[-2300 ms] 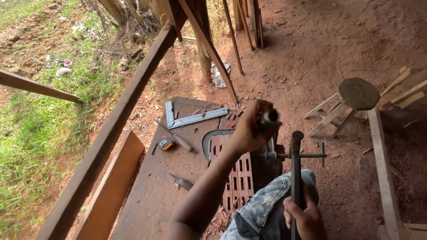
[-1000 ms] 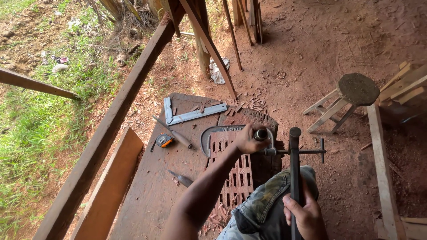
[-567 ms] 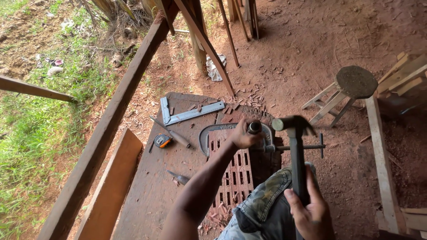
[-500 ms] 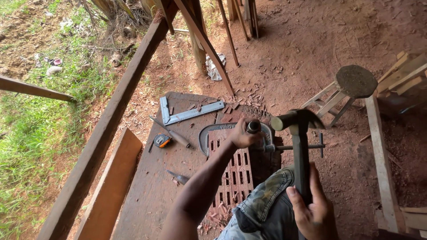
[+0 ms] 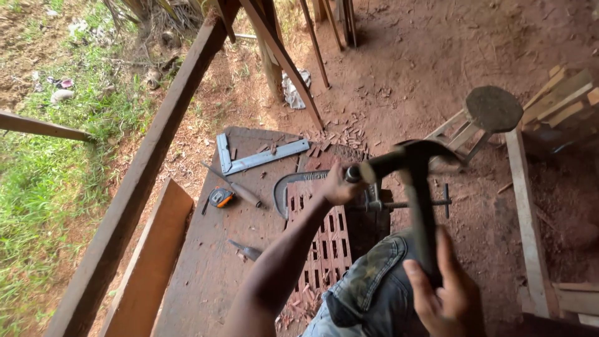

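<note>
My left hand grips a chisel set upright on a slotted wooden panel lying on the dark workbench. My right hand holds a black hammer by its handle, the head raised close to the camera above the chisel. A metal screw clamp with a crossbar presses the panel at its right side. My knee in worn jeans rests near the panel.
On the bench lie a steel square, a tape measure, a curved metal blade and another chisel. A wooden stool stands right, planks and a long beam left. Wood chips litter the red earth.
My right hand has lifted the hammer from hanging low beside the clamp to high above the chisel. My left hand came down from a raised position and stays on the chisel.
</note>
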